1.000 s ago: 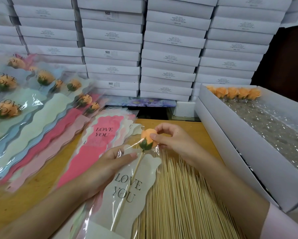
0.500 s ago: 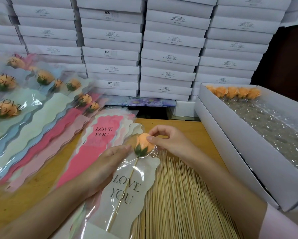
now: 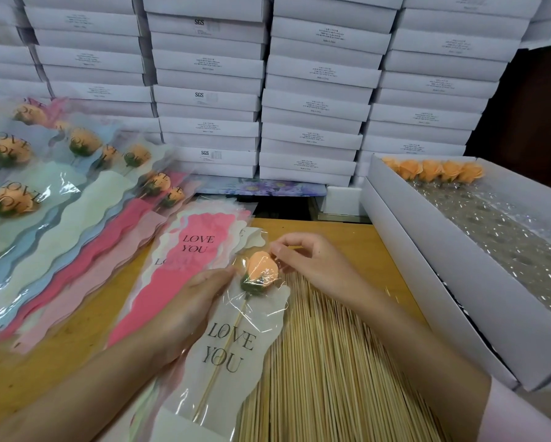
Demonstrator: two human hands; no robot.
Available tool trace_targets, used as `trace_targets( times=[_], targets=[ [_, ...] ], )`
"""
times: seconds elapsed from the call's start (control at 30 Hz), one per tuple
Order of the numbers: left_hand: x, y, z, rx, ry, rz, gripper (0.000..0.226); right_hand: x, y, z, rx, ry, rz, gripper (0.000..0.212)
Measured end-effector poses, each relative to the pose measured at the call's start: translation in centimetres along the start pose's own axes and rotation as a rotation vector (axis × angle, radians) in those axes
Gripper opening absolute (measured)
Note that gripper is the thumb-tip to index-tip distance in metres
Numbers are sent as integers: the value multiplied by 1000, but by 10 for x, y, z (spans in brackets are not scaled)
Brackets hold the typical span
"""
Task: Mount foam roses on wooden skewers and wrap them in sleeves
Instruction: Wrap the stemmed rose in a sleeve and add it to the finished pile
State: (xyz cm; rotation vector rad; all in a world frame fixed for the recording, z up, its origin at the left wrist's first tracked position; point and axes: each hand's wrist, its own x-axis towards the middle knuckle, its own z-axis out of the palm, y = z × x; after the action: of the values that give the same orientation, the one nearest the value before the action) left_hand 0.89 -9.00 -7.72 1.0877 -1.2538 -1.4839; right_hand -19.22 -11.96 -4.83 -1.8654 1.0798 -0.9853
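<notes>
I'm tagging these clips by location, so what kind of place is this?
Probably a small packing workshop for gift flowers: stacked white boxes fill the back, loose wooden skewers cover much of the table, and finished sleeved roses pile up at the left.

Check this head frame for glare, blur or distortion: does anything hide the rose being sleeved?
Head view: even light, no hard shadows; glare streaks on the clear sleeve cross the foam rose yet leave it readable; wrapped roses at far left look smeared; wide-angle lens bows the stacked white boxes.
</notes>
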Motion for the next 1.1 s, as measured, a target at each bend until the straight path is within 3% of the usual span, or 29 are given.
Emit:
trace_targets(
  times=[0.13, 0.2, 0.27, 0.47, 0.77, 0.9, 1.1],
  targets=[
    [-1, 3, 2, 21, 39, -26, 44, -3, -6, 3, -20, -20, -58, 22],
    [1, 2, 1, 20, 74, -46, 37, -4, -5, 4, -13, -47, -80, 12],
    [1, 1, 1, 4, 100, -56, 30, -5, -4, 5, -4, -76, -87, 20],
    [0, 5, 3, 17, 32, -7, 56, -5, -2, 8, -74, -95, -119, 20],
    [7, -2, -3, 49, 75, -21, 35, -4, 3, 6, 22, -93, -72, 14],
    [5, 0, -3, 64, 52, -28, 42, -5, 2, 8, 101, -105, -62, 16],
    [4, 3, -2, 55, 118, -68, 30, -6, 1, 11, 183, -123, -41, 15]
  ],
)
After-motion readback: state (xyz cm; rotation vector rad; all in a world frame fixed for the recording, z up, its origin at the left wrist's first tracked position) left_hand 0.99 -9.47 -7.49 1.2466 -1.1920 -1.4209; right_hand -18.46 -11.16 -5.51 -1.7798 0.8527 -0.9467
